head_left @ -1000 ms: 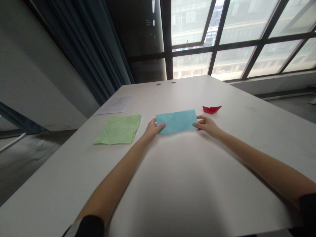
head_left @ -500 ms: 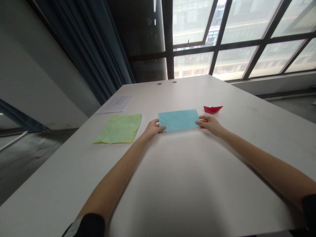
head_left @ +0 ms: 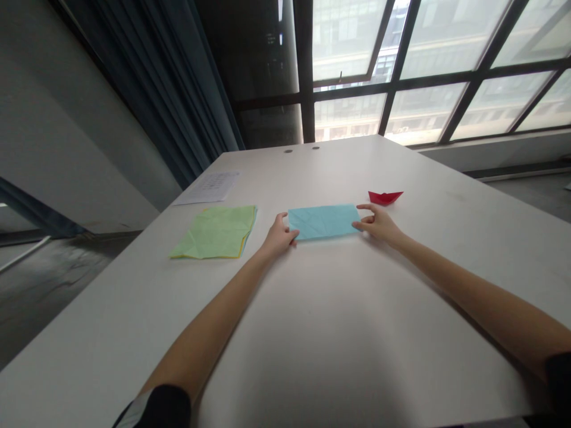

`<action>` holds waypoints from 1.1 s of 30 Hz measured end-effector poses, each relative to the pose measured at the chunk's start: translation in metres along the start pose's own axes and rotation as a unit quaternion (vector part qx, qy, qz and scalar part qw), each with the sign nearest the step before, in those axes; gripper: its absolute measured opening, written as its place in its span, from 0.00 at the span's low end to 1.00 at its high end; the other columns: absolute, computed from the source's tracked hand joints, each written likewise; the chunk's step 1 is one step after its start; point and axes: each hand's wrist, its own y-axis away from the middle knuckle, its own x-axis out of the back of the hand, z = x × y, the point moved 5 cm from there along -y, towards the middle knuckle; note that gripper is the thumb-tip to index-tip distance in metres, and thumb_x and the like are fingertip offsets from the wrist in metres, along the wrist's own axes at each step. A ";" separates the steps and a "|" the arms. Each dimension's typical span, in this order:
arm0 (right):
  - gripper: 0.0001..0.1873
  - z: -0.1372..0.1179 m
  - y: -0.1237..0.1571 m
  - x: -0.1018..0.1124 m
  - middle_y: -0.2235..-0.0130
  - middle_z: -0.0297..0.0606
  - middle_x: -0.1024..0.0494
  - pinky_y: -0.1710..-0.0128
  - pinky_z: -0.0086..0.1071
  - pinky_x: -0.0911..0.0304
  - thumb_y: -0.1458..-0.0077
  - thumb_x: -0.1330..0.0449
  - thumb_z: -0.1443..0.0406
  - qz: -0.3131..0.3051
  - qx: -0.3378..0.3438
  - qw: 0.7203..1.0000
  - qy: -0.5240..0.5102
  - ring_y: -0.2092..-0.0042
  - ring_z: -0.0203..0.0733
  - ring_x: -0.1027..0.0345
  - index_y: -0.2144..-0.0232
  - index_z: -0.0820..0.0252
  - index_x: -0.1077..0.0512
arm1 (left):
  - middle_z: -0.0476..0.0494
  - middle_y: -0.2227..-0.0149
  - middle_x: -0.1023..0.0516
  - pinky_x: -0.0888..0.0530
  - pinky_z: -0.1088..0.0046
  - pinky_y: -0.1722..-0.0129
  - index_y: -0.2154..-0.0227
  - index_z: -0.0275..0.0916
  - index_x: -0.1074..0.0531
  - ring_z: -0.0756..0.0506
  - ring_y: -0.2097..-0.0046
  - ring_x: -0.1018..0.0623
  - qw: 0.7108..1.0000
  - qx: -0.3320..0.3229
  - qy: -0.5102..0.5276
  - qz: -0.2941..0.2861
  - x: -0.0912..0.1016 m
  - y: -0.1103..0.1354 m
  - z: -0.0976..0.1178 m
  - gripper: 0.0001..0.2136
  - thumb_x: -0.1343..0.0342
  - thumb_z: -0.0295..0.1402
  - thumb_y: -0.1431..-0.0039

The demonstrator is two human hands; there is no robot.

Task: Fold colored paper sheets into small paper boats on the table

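Observation:
A light blue sheet of paper [head_left: 325, 222], a wide rectangle with faint creases, lies low over the white table between my hands. At its left end, my left hand [head_left: 280, 233] has the thumb on the near corner and the index finger by the far corner. My right hand [head_left: 377, 224] grips the right end in the same way, thumb near and index finger stretched toward the far corner. Just beyond my right hand sits a red paper boat [head_left: 385, 198]. Fingers under the sheet are partly hidden.
A stack of green, yellow and blue paper sheets [head_left: 216, 233] lies left of my left hand. Behind it is a white printed page [head_left: 209, 188]. The white table [head_left: 312, 333] reaches back toward windows [head_left: 350, 119] and a dark blue curtain [head_left: 178, 89].
The blue paper has tipped flatter and come slightly lower, its far edge dropping. My index fingers have spread away from the thumbs along the paper's ends.

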 end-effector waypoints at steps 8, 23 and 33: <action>0.17 -0.011 0.006 -0.006 0.79 0.26 0.33 0.74 0.27 0.45 0.57 0.42 0.61 -0.048 0.047 0.973 0.222 0.77 0.32 0.40 0.61 0.56 0.30 | 0.44 0.71 0.25 0.32 0.68 0.60 0.44 0.38 0.44 0.43 0.66 0.25 0.951 -0.132 -0.278 -0.018 -0.005 0.013 0.020 0.29 0.48 0.28 0.52; 0.17 -0.036 0.020 -0.032 0.54 0.42 0.31 0.56 0.37 0.42 0.52 0.47 0.72 -0.114 0.229 0.868 0.425 0.56 0.44 0.37 0.62 0.54 0.26 | 0.39 0.50 0.35 0.36 0.62 0.54 0.58 0.43 0.29 0.41 0.50 0.36 0.789 -0.276 -0.542 -0.093 -0.033 0.031 0.036 0.16 0.57 0.24 0.44; 0.12 -0.051 0.006 -0.069 0.63 0.41 0.26 0.60 0.33 0.42 0.45 0.51 0.66 -0.173 0.233 0.828 0.480 0.60 0.43 0.33 0.62 0.58 0.30 | 0.38 0.62 0.28 0.33 0.68 0.60 0.63 0.37 0.30 0.43 0.59 0.28 0.819 -0.239 -0.504 -0.134 -0.043 0.009 0.038 0.12 0.59 0.32 0.40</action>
